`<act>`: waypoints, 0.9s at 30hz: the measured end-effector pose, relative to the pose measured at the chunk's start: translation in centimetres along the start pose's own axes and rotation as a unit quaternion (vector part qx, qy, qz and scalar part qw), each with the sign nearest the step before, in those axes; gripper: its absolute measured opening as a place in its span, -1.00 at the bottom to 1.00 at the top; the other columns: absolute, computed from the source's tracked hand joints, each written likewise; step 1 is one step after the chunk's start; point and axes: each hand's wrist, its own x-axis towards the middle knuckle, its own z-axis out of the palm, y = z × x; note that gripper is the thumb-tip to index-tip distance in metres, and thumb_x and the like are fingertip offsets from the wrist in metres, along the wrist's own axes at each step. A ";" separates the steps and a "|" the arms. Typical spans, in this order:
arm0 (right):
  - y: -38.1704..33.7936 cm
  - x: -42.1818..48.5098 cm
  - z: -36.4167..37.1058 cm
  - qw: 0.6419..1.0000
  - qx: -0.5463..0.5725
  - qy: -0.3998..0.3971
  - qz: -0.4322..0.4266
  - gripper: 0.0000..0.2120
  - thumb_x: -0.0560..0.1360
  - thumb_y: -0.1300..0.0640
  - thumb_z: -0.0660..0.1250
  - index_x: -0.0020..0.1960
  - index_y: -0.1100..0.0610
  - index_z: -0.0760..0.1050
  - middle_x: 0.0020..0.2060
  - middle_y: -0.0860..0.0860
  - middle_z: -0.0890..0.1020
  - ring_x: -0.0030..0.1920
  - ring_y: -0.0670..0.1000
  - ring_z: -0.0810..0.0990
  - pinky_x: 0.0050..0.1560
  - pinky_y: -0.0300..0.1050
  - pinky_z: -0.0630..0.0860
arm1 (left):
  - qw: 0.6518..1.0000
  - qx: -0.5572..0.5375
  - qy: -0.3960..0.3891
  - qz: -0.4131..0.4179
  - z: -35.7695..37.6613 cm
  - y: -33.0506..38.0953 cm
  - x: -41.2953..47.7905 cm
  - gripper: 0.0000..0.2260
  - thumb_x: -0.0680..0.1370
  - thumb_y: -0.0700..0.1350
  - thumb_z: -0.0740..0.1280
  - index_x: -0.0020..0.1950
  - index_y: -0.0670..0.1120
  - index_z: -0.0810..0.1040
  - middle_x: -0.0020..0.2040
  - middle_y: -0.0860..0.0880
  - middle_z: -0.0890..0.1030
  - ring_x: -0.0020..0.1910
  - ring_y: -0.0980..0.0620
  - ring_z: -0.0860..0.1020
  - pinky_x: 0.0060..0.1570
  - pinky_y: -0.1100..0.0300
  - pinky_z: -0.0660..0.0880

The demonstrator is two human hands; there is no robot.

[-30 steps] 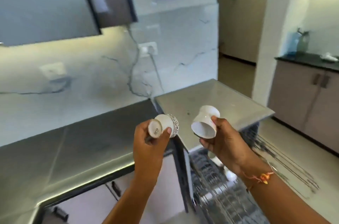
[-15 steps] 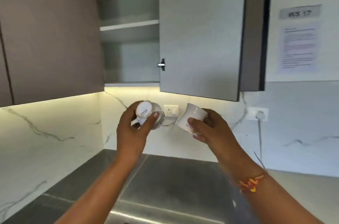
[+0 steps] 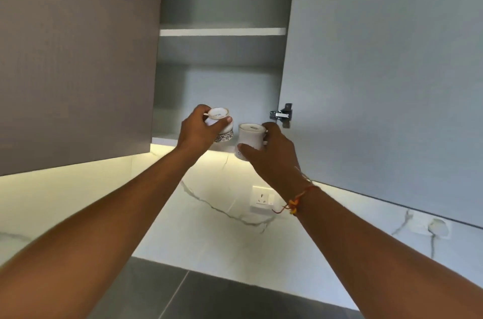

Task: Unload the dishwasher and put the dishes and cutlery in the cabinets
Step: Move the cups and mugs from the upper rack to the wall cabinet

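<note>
Patterned cup [image 3: 222, 124], base turned towards the camera, is gripped by the left hand [image 3: 198, 131] at the front edge of the lower shelf [image 3: 164, 140] of the open cabinet [image 3: 224, 88]. Fingers hide much of its dark band, and the stamp on its base is too blurred to read. Just beside it, the right hand [image 3: 273, 155] holds a plain white cup [image 3: 250, 137], its thumb covering a faint mark on the side.

A white grey-veined marble wall [image 3: 214, 227] glowed in warm light under a brown wall cabinet [image 3: 78, 57], bearing a white square socket [image 3: 262, 199]; a dark grey countertop [image 3: 209, 297] lay below.
</note>
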 end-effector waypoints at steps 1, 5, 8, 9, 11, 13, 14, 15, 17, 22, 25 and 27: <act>0.2 2.0 1.7 1.000 -0.022 0.005 -0.007 -0.54 0.42 -0.02 0.51 0.21 0.06 0.41 0.04 -0.02 0.60 0.01 0.02 0.60 -0.16 -0.33 0.45 | 1.000 0.008 -0.005 -0.009 0.6 -1.2 2.2 -0.55 0.40 0.20 0.49 0.16 0.02 0.49 0.07 0.01 0.60 0.00 -0.03 0.58 0.03 0.09 0.59; 1.4 8.7 6.8 0.995 -0.098 0.016 0.012 -0.56 0.46 -0.01 0.46 0.23 0.12 0.39 0.12 0.06 0.62 0.09 0.07 0.61 -0.12 -0.23 0.43 | 0.997 0.051 -0.042 -0.030 2.9 -5.7 8.9 -0.61 0.42 0.19 0.47 0.11 -0.01 0.52 0.02 -0.03 0.60 0.01 -0.09 0.59 0.06 0.07 0.58; 3.1 13.1 9.4 0.990 -0.127 0.020 0.061 -0.55 0.48 -0.02 0.45 0.23 0.15 0.36 0.16 0.11 0.59 0.13 0.13 0.60 -0.09 -0.19 0.40 | 0.991 0.100 -0.071 -0.046 4.3 -8.9 12.7 -0.53 0.40 0.25 0.46 0.11 -0.06 0.55 0.00 -0.02 0.59 0.00 -0.05 0.57 0.00 0.17 0.51; 3.8 14.3 10.0 0.988 -0.131 0.020 0.082 -0.54 0.49 -0.02 0.44 0.25 0.15 0.35 0.17 0.12 0.58 0.15 0.14 0.59 -0.08 -0.18 0.39 | 0.989 0.118 -0.082 -0.047 4.8 -9.9 13.7 -0.51 0.39 0.26 0.46 0.11 -0.08 0.55 0.03 -0.04 0.60 0.02 -0.06 0.58 0.01 0.16 0.52; 5.1 16.1 11.0 0.982 -0.148 0.013 0.115 -0.52 0.51 -0.02 0.43 0.29 0.17 0.34 0.21 0.13 0.56 0.19 0.17 0.57 -0.05 -0.16 0.38 | 0.985 0.138 -0.099 -0.043 5.8 -11.2 15.4 -0.49 0.39 0.27 0.45 0.10 -0.10 0.55 0.06 -0.08 0.63 0.03 -0.08 0.59 0.04 0.10 0.55; 6.6 17.8 11.7 0.975 -0.170 -0.002 0.142 -0.52 0.51 0.00 0.42 0.30 0.19 0.35 0.22 0.15 0.55 0.20 0.19 0.56 -0.02 -0.15 0.40 | 0.980 0.157 -0.119 -0.040 6.7 -12.1 16.7 -0.48 0.40 0.28 0.44 0.08 -0.12 0.55 0.06 -0.11 0.63 0.03 -0.09 0.59 0.02 0.09 0.55; 7.2 18.6 11.9 0.972 -0.180 -0.008 0.153 -0.54 0.51 0.01 0.42 0.29 0.21 0.38 0.20 0.16 0.56 0.18 0.19 0.57 -0.02 -0.15 0.40 | 0.975 0.175 -0.133 -0.036 7.1 -12.2 17.2 -0.47 0.40 0.29 0.43 0.08 -0.13 0.54 0.05 -0.12 0.63 0.02 -0.10 0.58 -0.03 0.13 0.53; 7.6 19.3 12.0 0.968 -0.190 -0.015 0.164 -0.57 0.51 0.02 0.42 0.25 0.21 0.41 0.17 0.16 0.58 0.12 0.19 0.58 -0.04 -0.16 0.40 | 0.969 0.194 -0.147 -0.032 7.5 -12.3 17.6 -0.47 0.41 0.29 0.42 0.07 -0.14 0.53 0.04 -0.13 0.62 0.00 -0.10 0.57 -0.09 0.16 0.47; 8.3 20.6 12.2 0.962 -0.204 -0.027 0.179 -0.65 0.49 0.02 0.44 0.14 0.20 0.45 0.07 0.14 0.61 -0.02 0.16 0.56 -0.09 -0.16 0.41 | 0.964 0.211 -0.161 -0.031 8.2 -12.5 18.1 -0.49 0.43 0.29 0.40 0.03 -0.14 0.50 0.00 -0.13 0.59 -0.08 -0.08 0.52 -0.17 0.19 0.38; 10.0 22.3 12.1 0.956 -0.219 -0.027 0.195 -0.60 0.48 0.00 0.48 0.12 0.20 0.40 0.04 0.13 0.57 0.14 0.18 0.57 0.00 -0.12 0.43 | 0.959 0.211 -0.186 -0.030 10.0 -13.0 18.8 -0.51 0.46 0.26 0.39 0.02 -0.17 0.49 -0.03 -0.14 0.56 0.03 -0.12 0.54 -0.15 0.19 0.33; 10.9 22.9 12.5 0.951 -0.236 -0.031 0.199 -0.49 0.46 -0.04 0.49 0.25 0.23 0.43 0.16 0.17 0.60 0.11 0.19 0.58 0.02 -0.10 0.45 | 0.954 0.218 -0.202 -0.030 10.8 -13.0 19.1 -0.46 0.50 0.26 0.34 0.14 -0.21 0.49 0.13 -0.20 0.58 0.13 -0.15 0.53 -0.10 0.18 0.37; 11.2 22.9 12.8 0.945 -0.255 -0.015 0.204 -0.41 0.43 -0.09 0.51 0.28 0.22 0.41 0.19 0.19 0.57 0.12 0.20 0.56 0.07 -0.05 0.48 | 0.952 0.234 -0.195 -0.021 11.2 -12.9 18.9 -0.37 0.53 0.31 0.26 0.30 -0.21 0.43 0.29 -0.22 0.50 0.27 -0.19 0.46 0.08 0.11 0.39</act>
